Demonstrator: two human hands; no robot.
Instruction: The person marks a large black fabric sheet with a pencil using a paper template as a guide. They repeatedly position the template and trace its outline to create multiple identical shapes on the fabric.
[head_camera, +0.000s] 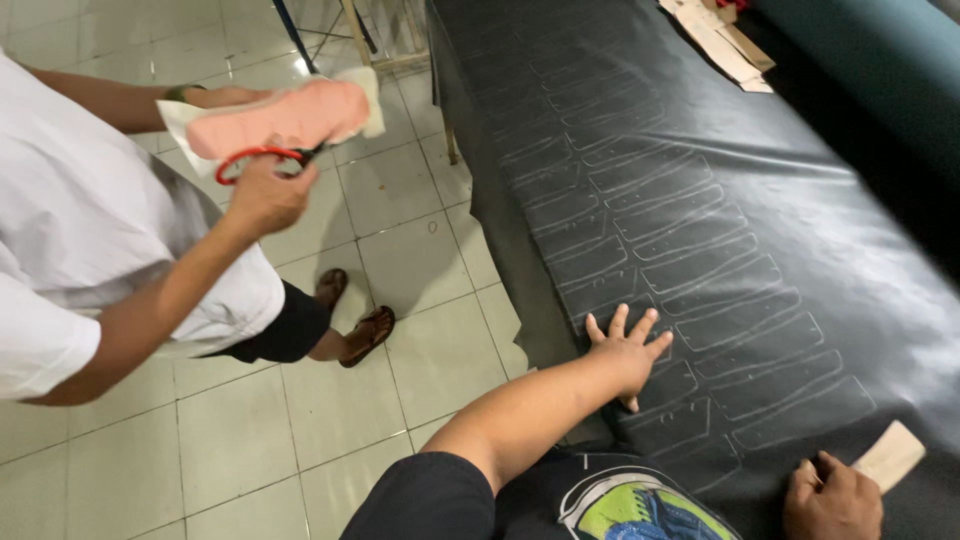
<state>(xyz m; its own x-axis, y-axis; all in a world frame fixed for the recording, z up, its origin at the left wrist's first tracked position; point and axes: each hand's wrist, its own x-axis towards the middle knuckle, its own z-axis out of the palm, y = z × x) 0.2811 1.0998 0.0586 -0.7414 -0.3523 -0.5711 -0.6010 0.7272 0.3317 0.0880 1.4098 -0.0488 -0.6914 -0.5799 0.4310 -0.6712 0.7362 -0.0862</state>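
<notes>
My left hand (627, 352) lies flat with fingers spread on a black sheet of material (780, 180) that covers the table. Rows of white chalk outlines (690, 270) of long narrow shapes are drawn on the sheet. My right hand (830, 497), at the bottom right, is closed around a small drawing tool held against a beige cardboard template (892, 455) on the sheet. At the left another person in a white shirt cuts a pink sole-shaped piece (285, 115) with red-handled scissors (260, 158).
The floor (400, 260) is pale tile, where the other person's sandalled feet (365, 333) stand close to the table's edge. More beige templates (720, 40) lie at the sheet's far end. A teal roll (880, 50) lies along the right.
</notes>
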